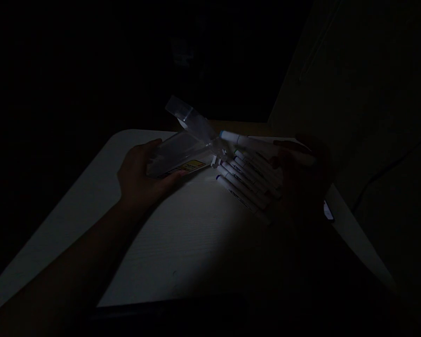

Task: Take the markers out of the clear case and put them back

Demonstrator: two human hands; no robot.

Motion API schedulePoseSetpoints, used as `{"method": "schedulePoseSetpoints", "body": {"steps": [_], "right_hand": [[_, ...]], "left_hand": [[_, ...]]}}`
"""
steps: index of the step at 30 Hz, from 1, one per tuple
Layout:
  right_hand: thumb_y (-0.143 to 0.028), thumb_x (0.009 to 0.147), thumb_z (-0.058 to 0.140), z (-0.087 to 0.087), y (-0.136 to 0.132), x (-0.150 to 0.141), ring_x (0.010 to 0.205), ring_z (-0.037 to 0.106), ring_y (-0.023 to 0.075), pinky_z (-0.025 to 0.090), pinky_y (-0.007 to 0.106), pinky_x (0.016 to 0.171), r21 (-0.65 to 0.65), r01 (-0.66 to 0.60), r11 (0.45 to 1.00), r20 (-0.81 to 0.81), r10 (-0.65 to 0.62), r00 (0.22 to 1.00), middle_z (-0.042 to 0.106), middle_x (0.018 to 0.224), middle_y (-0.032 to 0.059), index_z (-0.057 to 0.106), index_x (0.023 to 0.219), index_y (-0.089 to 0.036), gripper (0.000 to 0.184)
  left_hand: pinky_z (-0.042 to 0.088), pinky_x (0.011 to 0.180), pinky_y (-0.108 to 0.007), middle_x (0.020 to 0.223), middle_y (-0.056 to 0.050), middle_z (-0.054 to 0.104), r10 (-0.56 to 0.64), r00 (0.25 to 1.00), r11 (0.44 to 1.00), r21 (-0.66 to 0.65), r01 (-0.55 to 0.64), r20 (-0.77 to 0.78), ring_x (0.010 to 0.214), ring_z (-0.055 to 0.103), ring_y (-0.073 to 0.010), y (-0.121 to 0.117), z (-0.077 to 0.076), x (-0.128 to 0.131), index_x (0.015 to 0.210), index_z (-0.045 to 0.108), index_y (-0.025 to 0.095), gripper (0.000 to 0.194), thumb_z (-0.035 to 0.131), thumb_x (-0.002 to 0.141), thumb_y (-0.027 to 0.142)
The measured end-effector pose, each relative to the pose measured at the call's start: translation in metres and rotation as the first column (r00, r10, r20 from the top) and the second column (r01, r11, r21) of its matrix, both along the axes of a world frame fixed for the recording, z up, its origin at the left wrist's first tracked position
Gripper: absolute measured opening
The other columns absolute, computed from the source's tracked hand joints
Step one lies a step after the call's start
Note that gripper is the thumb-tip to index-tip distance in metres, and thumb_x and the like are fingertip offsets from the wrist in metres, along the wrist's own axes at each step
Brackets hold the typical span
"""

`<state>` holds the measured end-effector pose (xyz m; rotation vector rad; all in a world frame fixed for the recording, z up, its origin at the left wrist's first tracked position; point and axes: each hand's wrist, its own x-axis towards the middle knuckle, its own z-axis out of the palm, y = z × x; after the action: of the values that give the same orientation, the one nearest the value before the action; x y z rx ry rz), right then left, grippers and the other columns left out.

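In dim light, my left hand point(138, 173) grips a clear plastic marker case point(178, 147) by its left end, thumb along the near side. The case's hinged lid point(192, 119) stands raised, and a yellow label shows on its near wall. My right hand point(305, 164), mostly in shadow, holds a white marker point(256, 143) with a blue end pointing left toward the case. Below that marker, several white markers point(243, 194) with coloured ends lie side by side on the table, close to the right end of the case.
The pale wood-grain table point(175, 243) has a rounded far left corner. A phone point(328, 211) with a lit screen lies at the right edge, partly behind my right hand. A dark cable point(382, 173) hangs along the wall at right. A dark object runs along the near edge.
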<state>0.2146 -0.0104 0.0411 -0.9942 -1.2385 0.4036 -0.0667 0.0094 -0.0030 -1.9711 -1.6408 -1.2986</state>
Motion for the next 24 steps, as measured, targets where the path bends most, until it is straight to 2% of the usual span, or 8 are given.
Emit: {"method": "schedulePoseSetpoints", "body": {"steps": [3, 7, 10, 17, 20, 24], "right_hand": [[-0.036, 0.079, 0.056, 0.002, 0.000, 0.002, 0.070, 0.064, 0.0118, 0.053, 0.028, 0.065, -0.101, -0.005, 0.995, -0.007, 0.005, 1.000, 0.065, 0.091, 0.0036, 0.038, 0.113, -0.021, 0.042], [-0.036, 0.084, 0.047, 0.005, -0.002, 0.000, 0.073, 0.063, 0.0128, 0.052, 0.030, 0.068, -0.188, -0.050, 0.981, 0.088, 0.067, 0.994, 0.065, 0.098, 0.0061, 0.027, 0.124, -0.024, 0.046], [-0.034, 0.084, 0.047, 0.005, -0.005, -0.005, 0.069, 0.062, 0.0116, 0.051, 0.028, 0.066, -0.244, -0.112, 0.963, 0.104, 0.141, 0.984, 0.065, 0.093, 0.0045, 0.032, 0.121, -0.024, 0.041], [-0.032, 0.081, 0.054, 0.001, -0.009, -0.015, 0.058, 0.057, 0.0069, 0.046, 0.019, 0.053, -0.348, -0.294, 0.890, 0.021, 0.321, 0.947, 0.064, 0.077, -0.0014, 0.048, 0.095, -0.021, 0.019], [-0.034, 0.080, 0.055, 0.002, -0.012, -0.016, 0.053, 0.054, 0.0060, 0.043, 0.017, 0.049, -0.376, -0.311, 0.873, 0.061, 0.358, 0.932, 0.060, 0.064, -0.0040, 0.051, 0.091, -0.019, 0.019], [-0.033, 0.081, 0.054, 0.002, -0.014, -0.018, 0.043, 0.046, 0.0032, 0.038, 0.015, 0.043, -0.459, -0.328, 0.826, 0.089, 0.410, 0.908, 0.058, 0.060, -0.0055, 0.054, 0.092, -0.018, 0.019]], "left_hand": [[0.048, 0.081, -0.036, 0.105, -0.009, 0.061, -0.017, 1.000, 1.000, 0.015, 0.017, -0.022, 0.095, 0.058, -0.0246, 0.000, 0.000, 0.000, 0.117, 0.053, 0.019, 0.078, 0.068, 0.054, 0.064], [0.046, 0.086, -0.037, 0.107, -0.009, 0.060, -0.074, 0.992, 0.996, 0.044, 0.079, -0.097, 0.099, 0.057, -0.0255, -0.001, 0.001, 0.000, 0.118, 0.052, 0.020, 0.078, 0.070, 0.054, 0.061], [0.046, 0.086, -0.038, 0.108, -0.008, 0.060, -0.110, 0.982, 0.992, 0.049, 0.118, -0.154, 0.099, 0.056, -0.0263, -0.002, 0.002, -0.001, 0.120, 0.050, 0.022, 0.081, 0.071, 0.052, 0.061], [0.046, 0.085, -0.037, 0.107, -0.009, 0.060, -0.161, 0.967, 0.983, 0.057, 0.175, -0.198, 0.097, 0.057, -0.0257, -0.004, 0.004, -0.001, 0.120, 0.049, 0.020, 0.082, 0.074, 0.051, 0.058], [0.046, 0.085, -0.037, 0.108, -0.009, 0.060, -0.173, 0.964, 0.981, 0.057, 0.188, -0.203, 0.098, 0.057, -0.0255, -0.005, 0.005, 0.000, 0.120, 0.048, 0.020, 0.082, 0.073, 0.052, 0.057], [0.047, 0.084, -0.036, 0.106, -0.008, 0.060, -0.190, 0.961, 0.977, 0.055, 0.205, -0.200, 0.097, 0.057, -0.0250, -0.006, 0.007, 0.001, 0.120, 0.049, 0.021, 0.081, 0.072, 0.052, 0.059]]}}
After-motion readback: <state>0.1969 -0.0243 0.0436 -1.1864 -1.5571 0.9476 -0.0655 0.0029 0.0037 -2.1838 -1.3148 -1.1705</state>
